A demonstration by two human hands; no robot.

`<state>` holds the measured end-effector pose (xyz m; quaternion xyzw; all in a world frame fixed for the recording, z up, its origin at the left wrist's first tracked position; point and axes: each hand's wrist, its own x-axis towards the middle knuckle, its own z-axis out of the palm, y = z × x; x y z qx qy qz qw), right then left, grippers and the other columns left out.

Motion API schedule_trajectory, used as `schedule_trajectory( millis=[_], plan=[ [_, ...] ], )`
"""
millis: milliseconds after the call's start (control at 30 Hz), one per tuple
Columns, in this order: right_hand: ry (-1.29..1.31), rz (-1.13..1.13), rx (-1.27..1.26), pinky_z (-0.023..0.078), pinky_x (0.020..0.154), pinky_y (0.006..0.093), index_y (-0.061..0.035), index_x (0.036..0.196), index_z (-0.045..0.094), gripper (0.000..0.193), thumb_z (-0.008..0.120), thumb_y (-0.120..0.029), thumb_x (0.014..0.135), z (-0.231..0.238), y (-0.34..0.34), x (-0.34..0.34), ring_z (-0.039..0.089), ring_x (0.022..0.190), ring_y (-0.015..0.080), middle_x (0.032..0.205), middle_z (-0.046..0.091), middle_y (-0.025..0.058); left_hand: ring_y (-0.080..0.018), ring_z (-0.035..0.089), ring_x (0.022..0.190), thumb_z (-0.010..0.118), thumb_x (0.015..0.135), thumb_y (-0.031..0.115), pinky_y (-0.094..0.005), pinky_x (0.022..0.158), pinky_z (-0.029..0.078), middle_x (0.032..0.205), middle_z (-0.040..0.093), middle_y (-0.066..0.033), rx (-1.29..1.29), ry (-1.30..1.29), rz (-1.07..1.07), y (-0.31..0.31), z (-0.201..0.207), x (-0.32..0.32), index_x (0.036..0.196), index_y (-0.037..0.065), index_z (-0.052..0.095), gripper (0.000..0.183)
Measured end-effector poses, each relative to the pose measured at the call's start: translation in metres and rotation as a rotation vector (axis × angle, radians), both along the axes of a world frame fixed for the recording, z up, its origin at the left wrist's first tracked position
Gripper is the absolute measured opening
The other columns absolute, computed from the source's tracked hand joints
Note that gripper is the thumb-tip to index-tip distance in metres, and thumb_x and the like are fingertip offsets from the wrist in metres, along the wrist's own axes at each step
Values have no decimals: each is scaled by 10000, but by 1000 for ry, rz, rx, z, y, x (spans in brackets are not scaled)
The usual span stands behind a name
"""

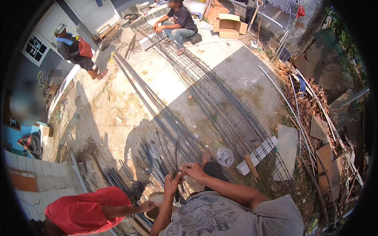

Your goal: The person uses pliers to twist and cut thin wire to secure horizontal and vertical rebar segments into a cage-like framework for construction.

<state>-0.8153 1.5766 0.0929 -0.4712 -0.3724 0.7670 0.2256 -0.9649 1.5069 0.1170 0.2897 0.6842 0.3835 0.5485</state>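
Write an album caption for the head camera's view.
Left hand and right hand close together, before long grey metal rods and a dark metal lattice frame.

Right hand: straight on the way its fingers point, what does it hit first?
The right hand would probably meet the left hand, close by on its left. Depth is unclear, so the dark metal piece there might come first.

The metal rods (178, 126) look matt, the concrete ground (157, 74) rough, a crumpled plastic bag (225, 157) glossy, a cardboard box (229, 34) matt.
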Motion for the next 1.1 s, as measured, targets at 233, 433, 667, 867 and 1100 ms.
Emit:
schedule_trajectory(
  millis=[233, 433, 667, 867, 1100],
  plan=[
    [1, 124, 196, 489, 632, 274, 34, 945, 717, 314, 714, -279, 922, 62, 121, -48, 632, 712, 99, 797, 689, 58, -76, 599, 635, 662, 944, 242, -251, 570, 404, 745, 693, -8, 22, -31, 215, 105, 75, -30, 908, 41, 716, 212],
    [-57, 189, 174, 502, 622, 287, 23, 937, 730, 294, 721, -269, 910, 51, 192, -83, 628, 668, 99, 725, 684, 50, -60, 525, 596, 650, 945, 238, -254, 551, 380, 703, 655, 12, -9, 66, 276, 177, 100, -49, 881, 35, 715, 223],
    [-283, 142, 360, 505, 643, 317, 11, 935, 738, 320, 689, -302, 898, 62, 285, -123, 660, 698, 146, 735, 701, 105, -77, 563, 619, 654, 934, 229, -266, 563, 420, 715, 670, -12, 101, 18, 190, 278, 61, -106, 883, 14, 713, 229],
    [-407, 81, 413, 503, 638, 329, 18, 939, 731, 347, 673, -322, 902, 90, 376, -159, 651, 685, 159, 748, 699, 105, -101, 640, 689, 642, 961, 235, -262, 593, 491, 835, 712, -47, 98, -33, 56, 374, 52, -152, 1005, 7, 696, 238],
    [-268, 56, 406, 479, 650, 298, 25, 895, 662, 331, 620, -297, 960, 112, 461, -206, 597, 697, 112, 741, 654, 51, -100, 642, 689, 637, 968, 259, -269, 599, 487, 793, 702, -29, 102, -21, 2, 467, 62, -214, 974, 25, 689, 240]
  ],
)
